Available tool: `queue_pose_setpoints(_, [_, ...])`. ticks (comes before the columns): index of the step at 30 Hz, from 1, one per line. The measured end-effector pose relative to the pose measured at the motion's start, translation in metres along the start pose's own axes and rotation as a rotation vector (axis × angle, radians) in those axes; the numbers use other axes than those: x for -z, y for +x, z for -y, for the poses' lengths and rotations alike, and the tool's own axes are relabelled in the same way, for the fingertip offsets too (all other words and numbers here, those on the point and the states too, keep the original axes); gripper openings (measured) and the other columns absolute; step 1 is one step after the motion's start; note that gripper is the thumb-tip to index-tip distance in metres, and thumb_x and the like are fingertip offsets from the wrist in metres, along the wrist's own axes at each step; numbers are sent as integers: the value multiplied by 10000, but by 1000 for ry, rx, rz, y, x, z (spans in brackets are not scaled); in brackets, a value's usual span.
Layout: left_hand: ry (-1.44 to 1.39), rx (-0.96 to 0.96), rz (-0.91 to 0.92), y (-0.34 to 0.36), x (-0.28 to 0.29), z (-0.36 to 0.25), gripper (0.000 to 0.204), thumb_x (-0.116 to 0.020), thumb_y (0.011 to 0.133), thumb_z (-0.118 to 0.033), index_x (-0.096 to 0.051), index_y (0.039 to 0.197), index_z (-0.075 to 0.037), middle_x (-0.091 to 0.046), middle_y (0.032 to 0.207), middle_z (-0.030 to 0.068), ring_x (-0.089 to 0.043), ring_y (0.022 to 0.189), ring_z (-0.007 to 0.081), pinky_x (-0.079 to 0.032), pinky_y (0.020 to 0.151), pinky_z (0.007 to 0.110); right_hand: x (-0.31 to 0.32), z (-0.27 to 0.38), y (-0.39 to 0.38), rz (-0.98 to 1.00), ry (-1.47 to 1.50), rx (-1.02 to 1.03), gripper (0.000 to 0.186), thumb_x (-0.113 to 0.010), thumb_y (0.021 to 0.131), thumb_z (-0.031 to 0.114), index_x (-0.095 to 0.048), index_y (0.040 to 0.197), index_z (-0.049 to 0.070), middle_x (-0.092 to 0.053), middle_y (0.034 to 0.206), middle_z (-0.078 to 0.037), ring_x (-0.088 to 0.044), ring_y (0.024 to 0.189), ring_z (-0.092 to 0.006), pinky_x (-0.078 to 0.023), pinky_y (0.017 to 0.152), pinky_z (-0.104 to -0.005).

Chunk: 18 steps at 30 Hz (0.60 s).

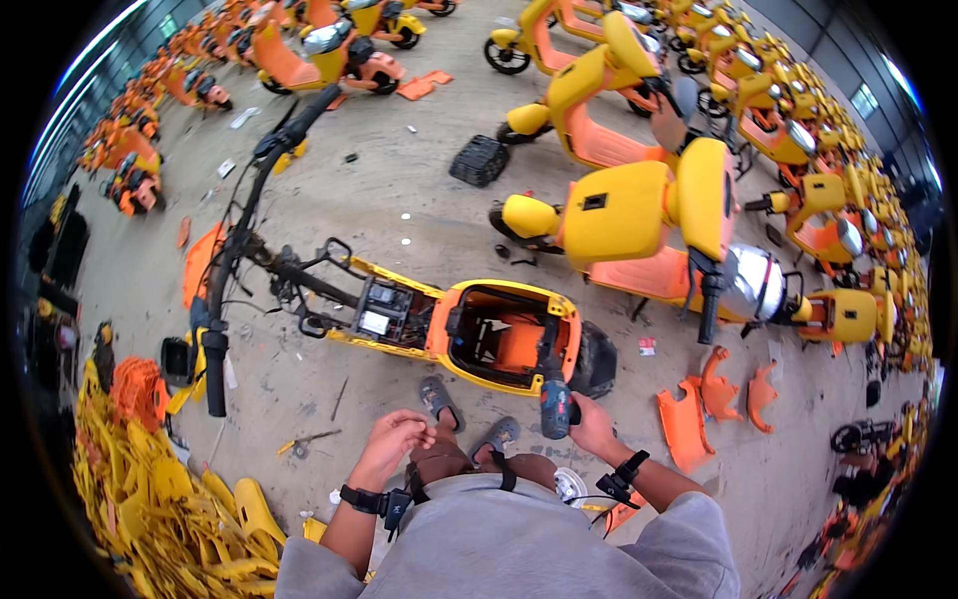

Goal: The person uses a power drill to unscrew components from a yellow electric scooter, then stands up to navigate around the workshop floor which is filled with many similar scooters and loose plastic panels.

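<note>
A partly stripped yellow electric scooter (504,285) stands across in front of me. Its handlebar (261,180) is at the left, and an open storage box under the missing seat (499,334) faces up. My right hand (594,427) is wrapped round a dark blue and black cordless drill (556,404), whose nose reaches the near right rim of that box. Whether its bit touches a screw I cannot tell. Nearer the left, my left hand (397,439) hangs apart from the scooter, fingers curled together; anything small in them is hidden.
Yellow and orange scooters (619,210) stand in rows at the right and far left. A heap of yellow panels (170,509) lies lower left. Orange panels (689,424) lie on the floor to the right, a black basket (479,161) beyond the scooter. A screwdriver-like tool (304,442) lies near my feet.
</note>
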State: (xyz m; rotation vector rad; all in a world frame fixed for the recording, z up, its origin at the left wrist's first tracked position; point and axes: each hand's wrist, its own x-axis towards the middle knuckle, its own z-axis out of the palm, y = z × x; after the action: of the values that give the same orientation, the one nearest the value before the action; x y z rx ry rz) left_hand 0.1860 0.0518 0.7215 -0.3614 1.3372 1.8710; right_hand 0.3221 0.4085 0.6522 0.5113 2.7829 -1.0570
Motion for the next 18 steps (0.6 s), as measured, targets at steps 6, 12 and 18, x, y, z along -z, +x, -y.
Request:
queue_pose_setpoints(6, [-112,-71,-119,-11,34,4,121,-519,863,8,-594,957,25,-660,831,172,-651,716,234,-543,663,332,-48,-56,43,-137,-246,21,632,-731,615,120,-533,1211,53,-589,960,-140,-555,959,-326,-413,828,-424])
queue_pose_setpoints(12, [-165,-71,-207,-20,45,14,104,-595,864,-17,-578,962,13,-662,829,158,-650,710,230,-542,663,337,-68,-73,64,-178,-326,-30,730,-740,585,108,-502,1271,38,-577,1030,-130,-528,1012,-313,-378,881,-411])
queue_pose_setpoints(18, [-161,-63,-220,-12,37,4,85,-613,867,-33,-568,930,2,-660,800,161,-652,684,228,-539,635,329,-71,-73,75,-199,-323,-43,737,-741,595,130,-495,1287,68,-582,1008,-123,-538,1026,-305,-392,857,-412])
